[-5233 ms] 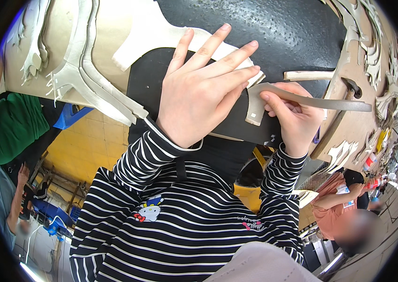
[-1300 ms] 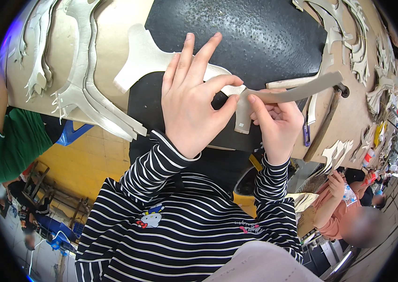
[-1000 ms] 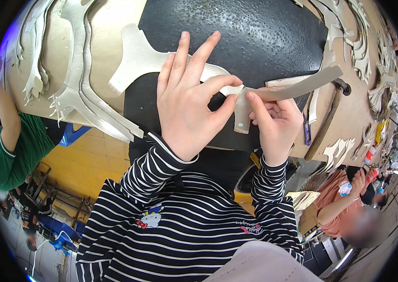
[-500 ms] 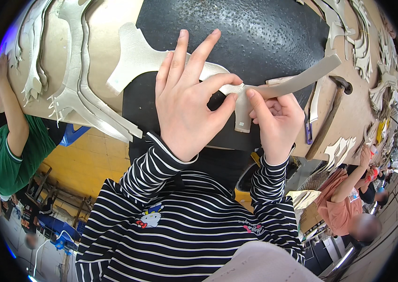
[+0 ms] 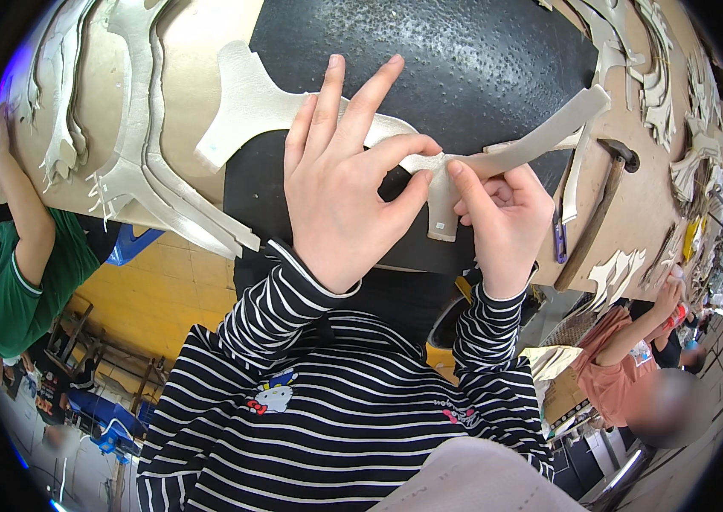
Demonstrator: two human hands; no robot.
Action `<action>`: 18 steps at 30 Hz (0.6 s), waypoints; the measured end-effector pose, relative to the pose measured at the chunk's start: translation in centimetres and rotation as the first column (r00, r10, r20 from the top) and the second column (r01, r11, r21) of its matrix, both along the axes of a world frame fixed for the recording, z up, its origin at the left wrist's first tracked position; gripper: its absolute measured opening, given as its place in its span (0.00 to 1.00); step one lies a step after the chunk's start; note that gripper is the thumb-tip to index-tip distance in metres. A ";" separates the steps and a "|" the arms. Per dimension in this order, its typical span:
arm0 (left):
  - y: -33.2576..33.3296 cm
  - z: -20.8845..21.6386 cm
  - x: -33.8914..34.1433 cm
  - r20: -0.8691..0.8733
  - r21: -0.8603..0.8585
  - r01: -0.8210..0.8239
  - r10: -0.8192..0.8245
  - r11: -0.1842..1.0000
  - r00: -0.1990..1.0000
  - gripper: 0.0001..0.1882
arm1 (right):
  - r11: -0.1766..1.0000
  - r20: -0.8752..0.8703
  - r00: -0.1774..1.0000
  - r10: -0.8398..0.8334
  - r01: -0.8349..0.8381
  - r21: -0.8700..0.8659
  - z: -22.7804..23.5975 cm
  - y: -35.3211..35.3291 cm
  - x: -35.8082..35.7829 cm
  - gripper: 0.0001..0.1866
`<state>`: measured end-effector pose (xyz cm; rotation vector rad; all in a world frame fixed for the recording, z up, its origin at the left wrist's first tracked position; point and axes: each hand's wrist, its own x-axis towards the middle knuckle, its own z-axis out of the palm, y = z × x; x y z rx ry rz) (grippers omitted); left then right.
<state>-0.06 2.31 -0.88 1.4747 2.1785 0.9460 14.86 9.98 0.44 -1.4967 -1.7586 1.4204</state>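
Note:
A pale cream leather cut piece with a wide forked end curves across the black mat to my hands. My left hand pinches its narrow right part between thumb and forefinger, the other fingers raised and spread. Just beside that pinch, my right hand grips a strip of the same material between thumb and curled fingers; its free end rises to the right. A short tab hangs down between the hands. Whether strip and curved piece are one, I cannot tell at the pinched spot.
Several layered cream pieces lie on the tan table at left. On the right are a hammer, a purple cutter and more cut pieces. A person in green stands left, another in salmon right.
The free end of the strip has turned slightly, tilting up and showing more of its face. My hands have barely moved. The person at right has shifted an arm.

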 end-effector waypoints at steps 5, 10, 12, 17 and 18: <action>0.0 -0.1 0.1 -0.001 0.020 -0.001 0.001 1.000 1.000 0.08 | 1.000 0.038 0.999 0.006 -0.005 -0.026 0.4 0.3 -0.3 0.08; -0.1 -0.5 0.1 -0.033 0.068 0.005 -0.003 0.998 0.999 0.08 | 0.992 0.187 0.976 0.115 -0.122 0.024 1.5 1.3 -0.8 0.09; -0.2 -0.6 0.1 -0.056 0.090 0.019 -0.014 0.996 0.998 0.09 | 0.986 0.326 0.933 0.152 -0.168 0.022 1.9 2.0 -1.4 0.12; -0.5 -0.8 0.3 -0.113 0.111 0.026 -0.013 0.993 0.993 0.10 | 0.965 0.445 0.875 0.192 -0.250 0.076 2.8 2.6 -1.5 0.19; -0.6 -0.8 0.3 -0.157 0.095 0.041 -0.026 0.995 0.987 0.12 | 0.971 0.412 0.900 0.146 -0.209 0.113 3.0 2.4 -1.0 0.19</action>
